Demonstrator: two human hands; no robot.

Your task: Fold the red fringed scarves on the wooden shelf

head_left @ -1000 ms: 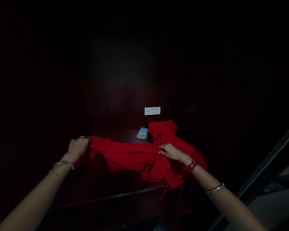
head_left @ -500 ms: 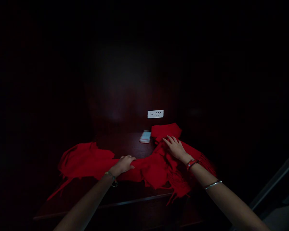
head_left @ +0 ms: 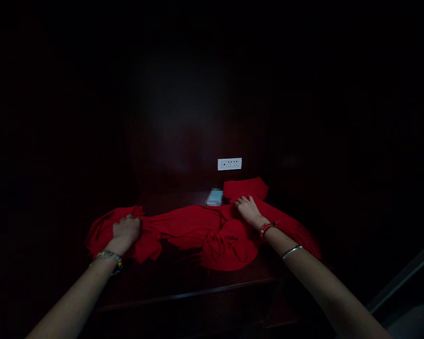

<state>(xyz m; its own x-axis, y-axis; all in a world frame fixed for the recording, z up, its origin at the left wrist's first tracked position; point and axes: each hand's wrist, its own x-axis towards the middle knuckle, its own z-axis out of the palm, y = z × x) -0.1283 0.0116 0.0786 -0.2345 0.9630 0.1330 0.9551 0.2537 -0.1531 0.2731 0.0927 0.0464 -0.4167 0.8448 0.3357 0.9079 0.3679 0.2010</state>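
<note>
A long red fringed scarf (head_left: pixel 185 223) lies rumpled across a dark wooden tabletop (head_left: pixel 162 280). My left hand (head_left: pixel 127 229) is closed around a gathered part of it on the left. Between my hands the cloth runs in stretched folds. On the right, my right hand (head_left: pixel 248 210) has its fingers curled into the scarf, below a folded flap at the back. A bunched part of the cloth sits in front of that hand, and fringe spreads out to its right. My fingertips are partly hidden in the fabric.
A small pale blue flat object (head_left: pixel 215 197), blurred out, lies at the back beside the scarf. A white socket plate (head_left: pixel 229 164) is on the dark wall behind. The tabletop's front edge (head_left: pixel 187 295) runs below the cloth. Surroundings are very dark.
My left hand has moved left along the scarf and closed on it. The middle of the cloth has shifted back and pulled straighter. My right hand has moved slightly left, its fingers now curled.
</note>
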